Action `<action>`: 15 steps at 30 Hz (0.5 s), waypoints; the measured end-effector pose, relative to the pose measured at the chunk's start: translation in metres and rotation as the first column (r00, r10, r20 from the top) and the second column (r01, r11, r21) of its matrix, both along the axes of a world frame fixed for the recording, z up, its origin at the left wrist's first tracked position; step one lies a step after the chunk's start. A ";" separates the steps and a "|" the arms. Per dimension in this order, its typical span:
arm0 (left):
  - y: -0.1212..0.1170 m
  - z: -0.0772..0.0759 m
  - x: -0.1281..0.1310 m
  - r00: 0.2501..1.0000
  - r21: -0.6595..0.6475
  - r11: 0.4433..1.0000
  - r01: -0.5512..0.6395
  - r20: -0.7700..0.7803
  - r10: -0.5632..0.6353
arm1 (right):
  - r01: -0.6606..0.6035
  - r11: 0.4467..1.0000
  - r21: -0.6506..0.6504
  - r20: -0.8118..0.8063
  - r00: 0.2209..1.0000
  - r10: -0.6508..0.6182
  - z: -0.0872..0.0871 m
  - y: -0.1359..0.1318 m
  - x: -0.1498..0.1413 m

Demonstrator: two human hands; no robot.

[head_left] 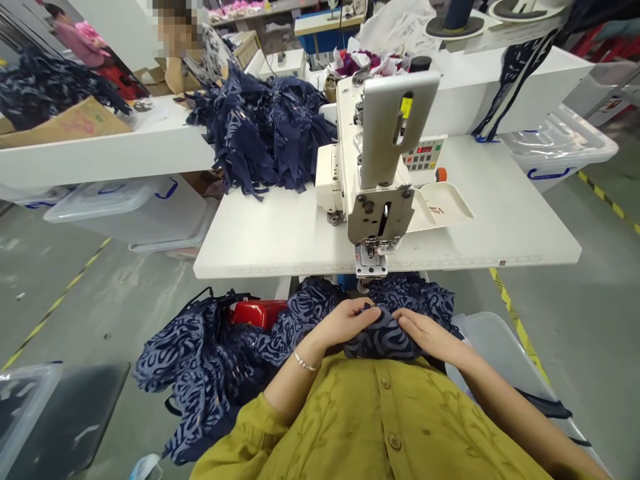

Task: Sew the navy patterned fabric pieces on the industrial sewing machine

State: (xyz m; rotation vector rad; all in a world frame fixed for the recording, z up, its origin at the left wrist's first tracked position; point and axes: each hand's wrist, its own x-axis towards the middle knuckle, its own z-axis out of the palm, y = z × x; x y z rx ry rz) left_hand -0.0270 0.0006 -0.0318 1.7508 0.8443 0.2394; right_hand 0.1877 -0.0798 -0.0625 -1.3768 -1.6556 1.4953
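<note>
Cloth [384,338]: navy with a grey-blue pattern, held in front of the green shirt [350,407], just below the sewing head.

Left hand [350,318]: thumb and fingers closed on the cloth's upper edge; bracelet [303,362] at the wrist.

Right hand [425,331]: fingers and thumb pinching the same cloth — a small gap between it and the left hand.

Machine [383,217]: white, metal-fronted, at the front edge of a white table [265,243].

Tray [459,200]: right of the machine, small parts inside; panel [423,157] behind it, red digits lit.

Strips [280,133]: navy, piled left of the machine.

Heap [200,363]: patterned navy pieces, left of the hands, beside a red object [254,313], partly covered.

Tub [487,333]: clear, near the right forearm.

Co-worker [193,57]: beyond the strips.
</note>
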 end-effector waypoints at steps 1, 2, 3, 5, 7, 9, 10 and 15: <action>-0.002 0.008 0.001 1.000 0.009 1.000 -0.014 0.020 0.014 | -0.002 1.000 -0.022 -0.051 0.999 0.001 -0.001 0.002 -0.001; -0.003 0.016 0.002 0.999 0.048 0.999 -0.011 0.043 0.009 | -0.009 1.000 -0.025 -0.113 0.994 0.006 -0.001 0.004 -0.003; -0.005 0.023 0.004 0.998 0.106 0.994 -0.002 0.068 -0.005 | 0.005 1.000 -0.017 -0.170 0.985 -0.007 0.001 0.007 -0.006; -0.007 0.034 0.009 0.994 0.201 0.980 0.012 0.101 -0.033 | 0.128 0.991 -0.025 -0.264 0.956 -0.130 0.009 0.014 -0.014; -0.009 0.041 0.013 0.996 0.221 0.975 -0.001 0.087 -0.019 | 0.261 0.958 -0.121 -0.353 0.891 -0.287 0.019 0.021 -0.022; -0.010 0.043 0.015 0.999 0.130 0.991 -0.014 0.035 0.010 | 0.284 0.927 -0.246 -0.427 0.827 -0.367 0.027 0.025 -0.026; -0.011 0.043 0.015 1.000 0.049 0.999 -0.014 0.009 0.014 | 0.274 0.917 -0.289 -0.451 0.806 -0.383 0.029 0.026 -0.027; -0.020 0.036 0.016 0.990 -0.076 0.989 0.124 -0.063 -0.129 | 0.387 0.865 -0.319 -0.504 0.704 -0.501 0.044 0.029 -0.024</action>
